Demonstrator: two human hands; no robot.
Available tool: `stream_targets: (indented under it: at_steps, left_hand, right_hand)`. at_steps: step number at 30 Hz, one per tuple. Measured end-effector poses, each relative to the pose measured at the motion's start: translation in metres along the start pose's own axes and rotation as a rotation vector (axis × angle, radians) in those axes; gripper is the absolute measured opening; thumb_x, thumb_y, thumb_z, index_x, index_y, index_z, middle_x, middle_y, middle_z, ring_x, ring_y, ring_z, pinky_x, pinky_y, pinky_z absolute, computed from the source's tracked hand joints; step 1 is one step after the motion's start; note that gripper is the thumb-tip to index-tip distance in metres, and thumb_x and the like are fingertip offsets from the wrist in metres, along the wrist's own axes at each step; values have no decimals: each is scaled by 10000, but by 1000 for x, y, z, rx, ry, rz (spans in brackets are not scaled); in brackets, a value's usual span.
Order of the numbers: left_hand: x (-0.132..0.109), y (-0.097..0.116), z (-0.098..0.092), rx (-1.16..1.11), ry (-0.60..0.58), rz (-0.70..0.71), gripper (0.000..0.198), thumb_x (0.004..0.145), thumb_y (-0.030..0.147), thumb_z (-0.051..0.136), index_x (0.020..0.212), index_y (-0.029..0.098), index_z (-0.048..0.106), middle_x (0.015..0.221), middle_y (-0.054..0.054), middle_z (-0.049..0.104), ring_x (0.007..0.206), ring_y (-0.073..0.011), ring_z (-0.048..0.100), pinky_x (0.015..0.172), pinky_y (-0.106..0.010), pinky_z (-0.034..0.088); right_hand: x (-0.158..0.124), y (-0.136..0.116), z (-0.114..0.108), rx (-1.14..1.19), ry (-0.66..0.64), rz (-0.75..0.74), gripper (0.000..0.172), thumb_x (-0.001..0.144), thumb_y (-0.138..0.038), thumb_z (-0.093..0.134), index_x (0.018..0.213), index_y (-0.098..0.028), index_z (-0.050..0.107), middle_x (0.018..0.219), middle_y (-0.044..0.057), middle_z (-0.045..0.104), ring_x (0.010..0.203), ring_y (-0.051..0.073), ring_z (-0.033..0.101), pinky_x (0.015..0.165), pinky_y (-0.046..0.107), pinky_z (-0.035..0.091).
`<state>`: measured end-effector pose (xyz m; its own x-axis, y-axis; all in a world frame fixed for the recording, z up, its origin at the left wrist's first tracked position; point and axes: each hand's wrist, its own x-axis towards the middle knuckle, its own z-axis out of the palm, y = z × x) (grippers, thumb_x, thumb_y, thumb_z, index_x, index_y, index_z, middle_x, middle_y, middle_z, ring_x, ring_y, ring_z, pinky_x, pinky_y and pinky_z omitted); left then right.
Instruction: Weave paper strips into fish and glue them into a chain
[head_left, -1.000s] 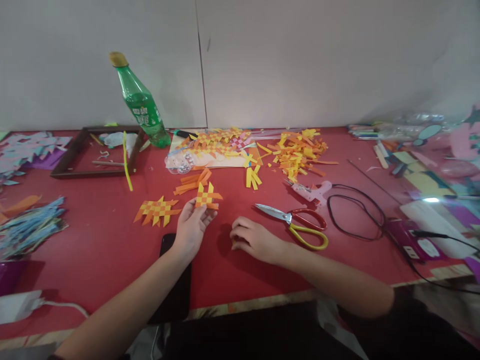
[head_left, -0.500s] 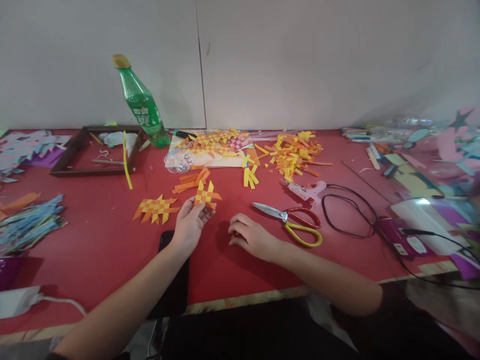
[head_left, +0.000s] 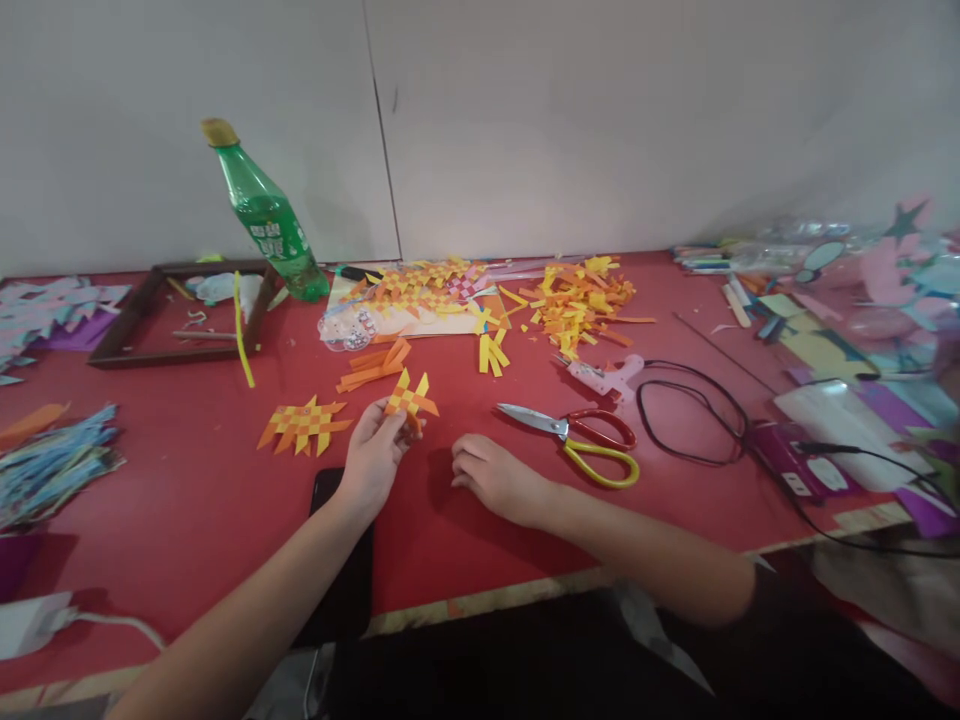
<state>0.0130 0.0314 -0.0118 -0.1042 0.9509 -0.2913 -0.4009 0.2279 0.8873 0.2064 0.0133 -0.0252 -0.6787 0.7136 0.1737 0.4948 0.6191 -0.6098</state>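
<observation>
Woven paper (head_left: 406,396) tilts slightly more than before, pinched tight in the left hand (head_left: 375,450); the right hand (head_left: 499,480) curls palm-down near the scissors (head_left: 553,425), and whether it holds anything, I cannot tell.

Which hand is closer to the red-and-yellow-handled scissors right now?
The right. The right hand is just left of and slightly nearer the wearer than the scissors; the left hand is farther left, holding a woven paper piece.
</observation>
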Motion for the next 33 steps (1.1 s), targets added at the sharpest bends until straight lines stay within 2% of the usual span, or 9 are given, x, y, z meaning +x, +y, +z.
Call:
stream_targets:
  at_steps: [4,7,13,18,22,24,26,30,33]
  left_hand:
    - [-3,-3,-2,170,-40,32,256,779,374,671,903,196,536,686,42,604,633,-111,617,648,-245,510]
    - [-9,-5,-3,360,-100,72,280,825,380,651,1007,193,547,781,4,655,675,-143,652,664,-281,528]
    - [-23,-10,1,744,-251,215,283,848,307,625,1113,207,619,813,-22,635,674,-165,616,652,-310,516]
    - [-31,-2,2,940,-245,350,389,864,308,596,1245,231,580,1132,-104,582,631,-133,539,744,-395,536]
    - [-18,37,-11,1146,-68,562,409,896,350,575,1280,221,522,1184,-130,550,721,-166,580,789,-408,548]
    - [5,60,-21,1229,91,655,428,882,392,591,1255,197,513,1131,-126,580,790,-208,609,814,-425,550]
    - [37,78,-30,1327,196,684,523,859,412,606,1302,168,472,1229,-168,574,1044,-303,608,949,-500,491]
    - [104,90,-41,1465,300,497,923,740,472,709,1443,68,268,1474,-282,397,1408,-437,333,1146,-601,214]
    - [137,85,-45,1423,300,407,1095,655,530,767,1460,42,206,1437,-325,425,1350,-486,405,1110,-633,247]
  right_hand:
    - [1,2,-11,-30,26,-9,170,937,-171,555,771,-198,539,773,-3,601,686,122,551,654,229,458]
    - [0,17,-36,-102,160,62,128,949,-219,542,823,-212,557,768,-7,642,692,122,602,647,221,455]
    - [8,97,-131,-356,612,368,201,972,-339,467,919,-194,596,899,116,685,825,228,632,775,370,480]
    - [20,149,-178,-437,568,415,285,928,-280,437,724,-197,618,788,143,659,870,279,632,866,486,479]
    - [15,129,-164,-458,512,365,285,927,-267,407,903,-176,675,1028,161,677,1048,321,620,948,550,470]
    - [8,104,-149,-450,471,325,294,954,-269,401,1007,-183,677,1121,132,674,1094,291,616,972,508,484]
    - [1,76,-135,-404,424,248,273,976,-261,420,1069,-192,667,1156,112,672,1093,255,627,972,466,498]
    - [-11,33,-109,-302,396,163,191,965,-216,491,1041,-225,666,1129,81,684,1059,210,642,930,393,526]
    - [-19,13,-90,-199,481,192,180,952,-178,516,1050,-226,658,1083,79,686,1037,200,649,897,364,540]
